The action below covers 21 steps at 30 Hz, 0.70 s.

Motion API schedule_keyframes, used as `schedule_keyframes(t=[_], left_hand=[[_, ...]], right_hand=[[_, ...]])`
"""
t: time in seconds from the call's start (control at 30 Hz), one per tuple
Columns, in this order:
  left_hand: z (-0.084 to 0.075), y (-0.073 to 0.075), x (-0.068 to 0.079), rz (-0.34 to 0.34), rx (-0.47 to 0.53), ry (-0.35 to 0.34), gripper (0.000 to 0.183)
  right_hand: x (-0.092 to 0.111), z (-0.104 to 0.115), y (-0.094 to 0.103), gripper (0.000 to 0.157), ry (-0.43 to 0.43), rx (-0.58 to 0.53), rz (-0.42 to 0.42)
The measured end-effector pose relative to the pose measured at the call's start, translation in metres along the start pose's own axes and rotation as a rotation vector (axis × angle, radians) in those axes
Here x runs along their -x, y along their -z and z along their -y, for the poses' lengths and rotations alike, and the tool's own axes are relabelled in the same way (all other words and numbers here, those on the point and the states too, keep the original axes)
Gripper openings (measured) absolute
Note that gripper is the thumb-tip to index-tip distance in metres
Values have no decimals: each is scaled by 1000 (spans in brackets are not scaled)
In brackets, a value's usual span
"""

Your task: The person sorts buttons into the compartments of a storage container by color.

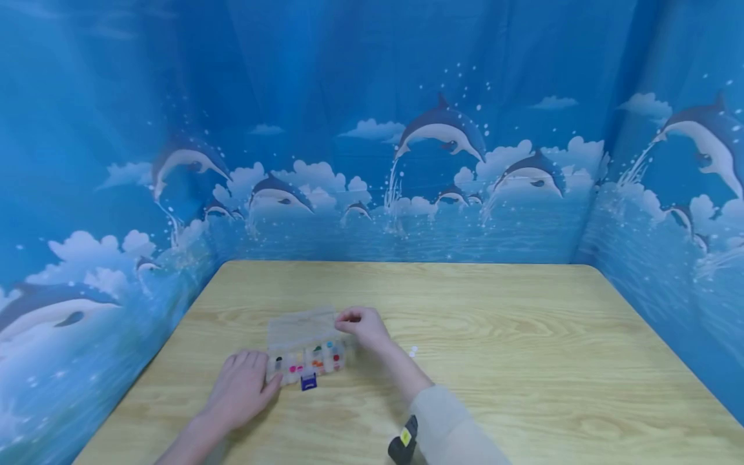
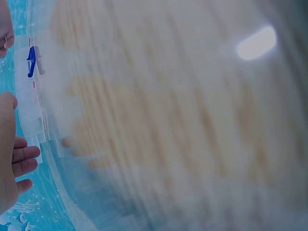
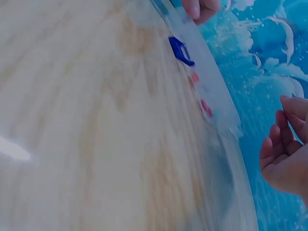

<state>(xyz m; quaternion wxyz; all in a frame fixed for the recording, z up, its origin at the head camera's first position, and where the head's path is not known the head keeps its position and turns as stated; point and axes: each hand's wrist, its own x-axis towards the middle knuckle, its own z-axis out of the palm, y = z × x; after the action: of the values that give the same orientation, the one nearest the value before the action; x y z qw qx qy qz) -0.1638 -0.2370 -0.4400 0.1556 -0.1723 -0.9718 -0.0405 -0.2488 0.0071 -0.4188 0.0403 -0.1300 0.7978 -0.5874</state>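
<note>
A clear plastic compartment box (image 1: 290, 374) lies on the table with its lid (image 1: 299, 328) folded back. Small pieces in red, pink, orange, green, blue and black sit in its compartments. At its front edge is a dark blue latch (image 1: 309, 382). My left hand (image 1: 241, 389) rests at the box's left end, thumb by the front corner and fingers fairly straight. Over the lid's right corner is my right hand (image 1: 365, 328), its thumb and index fingertips brought together in the right wrist view. I cannot tell whether they pinch something small.
Small white pieces (image 1: 413, 351) lie on the wood-grain table (image 1: 523, 361), right of the right forearm. A black device with a yellow label (image 1: 405, 437) sits at the right cuff. Blue dolphin-print curtains (image 1: 349, 84) stand behind the table and along both sides.
</note>
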Motion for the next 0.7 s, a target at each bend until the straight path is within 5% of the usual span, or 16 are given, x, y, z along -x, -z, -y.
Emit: schedule_keyframes(t=[0.4, 0.7], left_hand=[[-1, 1, 1, -20, -1, -7, 34], [-1, 2, 0, -19, -7, -12, 32]], right_hand=[[-2, -16, 43, 14, -32, 0, -81], [4, -27, 71, 18, -65, 51, -32]])
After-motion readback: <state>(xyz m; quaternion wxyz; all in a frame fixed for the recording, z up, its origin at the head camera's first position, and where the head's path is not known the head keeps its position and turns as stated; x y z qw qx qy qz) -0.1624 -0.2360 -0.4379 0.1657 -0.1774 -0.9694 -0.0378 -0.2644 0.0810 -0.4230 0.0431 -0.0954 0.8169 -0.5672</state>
